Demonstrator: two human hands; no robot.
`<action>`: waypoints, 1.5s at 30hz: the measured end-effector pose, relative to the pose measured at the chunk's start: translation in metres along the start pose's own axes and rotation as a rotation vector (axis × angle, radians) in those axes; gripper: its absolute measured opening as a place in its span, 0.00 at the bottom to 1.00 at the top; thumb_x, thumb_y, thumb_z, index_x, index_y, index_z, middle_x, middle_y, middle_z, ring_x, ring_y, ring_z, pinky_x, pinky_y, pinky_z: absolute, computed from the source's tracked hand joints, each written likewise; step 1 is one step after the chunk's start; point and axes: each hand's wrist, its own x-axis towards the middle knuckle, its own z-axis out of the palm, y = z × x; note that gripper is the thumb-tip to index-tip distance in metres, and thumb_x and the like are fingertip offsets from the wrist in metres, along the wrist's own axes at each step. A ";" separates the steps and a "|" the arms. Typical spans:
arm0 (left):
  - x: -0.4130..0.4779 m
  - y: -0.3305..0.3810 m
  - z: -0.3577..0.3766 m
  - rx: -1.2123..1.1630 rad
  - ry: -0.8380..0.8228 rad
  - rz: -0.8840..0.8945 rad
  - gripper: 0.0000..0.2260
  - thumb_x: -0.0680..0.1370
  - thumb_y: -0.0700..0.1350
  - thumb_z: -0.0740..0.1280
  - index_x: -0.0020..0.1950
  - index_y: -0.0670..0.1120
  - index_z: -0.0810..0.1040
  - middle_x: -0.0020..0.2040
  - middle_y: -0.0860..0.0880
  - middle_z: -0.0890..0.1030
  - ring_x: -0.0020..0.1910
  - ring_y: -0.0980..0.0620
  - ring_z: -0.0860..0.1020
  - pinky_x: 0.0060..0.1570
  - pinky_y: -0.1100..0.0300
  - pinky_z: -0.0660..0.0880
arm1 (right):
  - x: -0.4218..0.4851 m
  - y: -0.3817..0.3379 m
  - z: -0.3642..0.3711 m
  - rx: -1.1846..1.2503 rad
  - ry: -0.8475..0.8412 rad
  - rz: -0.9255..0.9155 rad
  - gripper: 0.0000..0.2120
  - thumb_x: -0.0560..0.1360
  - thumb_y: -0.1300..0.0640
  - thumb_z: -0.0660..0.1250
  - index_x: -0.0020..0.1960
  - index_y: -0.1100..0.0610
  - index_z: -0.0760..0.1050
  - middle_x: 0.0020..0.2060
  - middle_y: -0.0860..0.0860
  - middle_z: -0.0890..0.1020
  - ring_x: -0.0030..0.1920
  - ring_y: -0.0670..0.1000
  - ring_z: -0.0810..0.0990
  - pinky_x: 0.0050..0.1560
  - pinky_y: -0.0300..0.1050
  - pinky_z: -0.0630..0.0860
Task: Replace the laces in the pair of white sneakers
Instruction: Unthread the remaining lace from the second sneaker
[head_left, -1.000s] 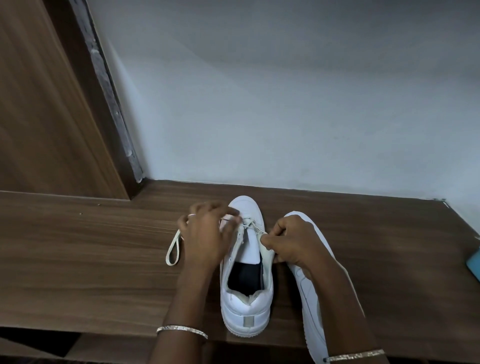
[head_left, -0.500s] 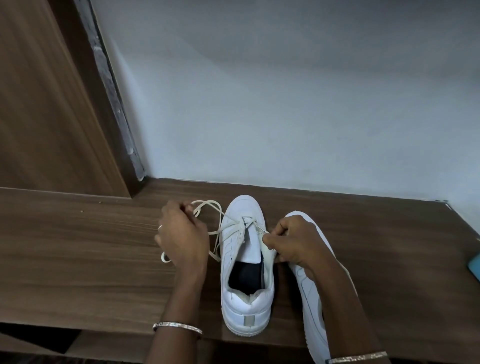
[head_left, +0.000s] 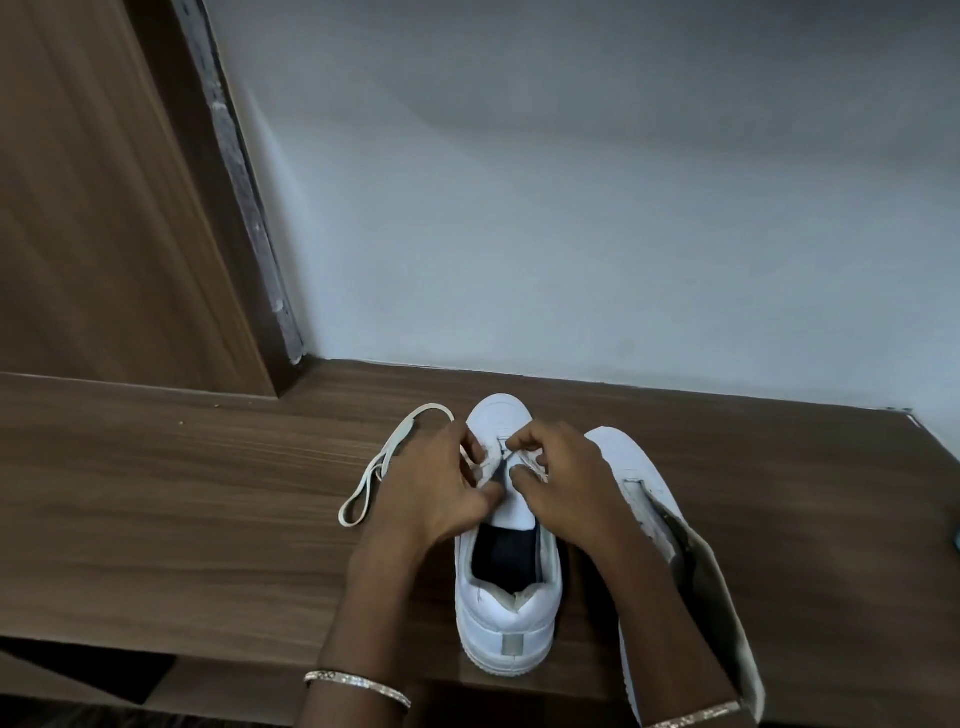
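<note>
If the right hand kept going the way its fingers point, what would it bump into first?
Probably the left hand, just across the sneaker. The right hand pinches the lace between them, though depth is unclear.

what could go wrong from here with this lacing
The sneaker stands with its heel at the front edge of the table; a hard tug by the left hand or right hand might slide it off. The loose lace lies looped beside the left hand and could twist or snag as it feeds.
</note>
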 end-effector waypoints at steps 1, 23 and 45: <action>0.001 -0.002 -0.002 0.009 0.013 -0.010 0.09 0.67 0.55 0.70 0.40 0.53 0.74 0.34 0.55 0.80 0.33 0.61 0.77 0.36 0.61 0.68 | 0.000 0.001 0.006 -0.049 0.010 -0.035 0.11 0.74 0.59 0.68 0.56 0.50 0.78 0.54 0.46 0.78 0.55 0.48 0.77 0.55 0.46 0.74; 0.009 -0.030 0.000 -0.291 -0.028 -0.120 0.08 0.63 0.51 0.70 0.29 0.48 0.77 0.29 0.53 0.79 0.30 0.53 0.76 0.35 0.53 0.74 | 0.010 -0.001 0.005 0.794 0.482 0.588 0.05 0.74 0.60 0.64 0.41 0.56 0.78 0.36 0.53 0.85 0.37 0.53 0.86 0.45 0.53 0.83; 0.006 -0.027 -0.001 -0.257 -0.008 -0.117 0.09 0.69 0.45 0.74 0.29 0.49 0.80 0.29 0.52 0.81 0.33 0.50 0.79 0.33 0.60 0.70 | 0.009 0.009 -0.021 0.105 0.706 0.310 0.05 0.71 0.55 0.73 0.37 0.53 0.82 0.37 0.48 0.83 0.44 0.55 0.82 0.43 0.45 0.72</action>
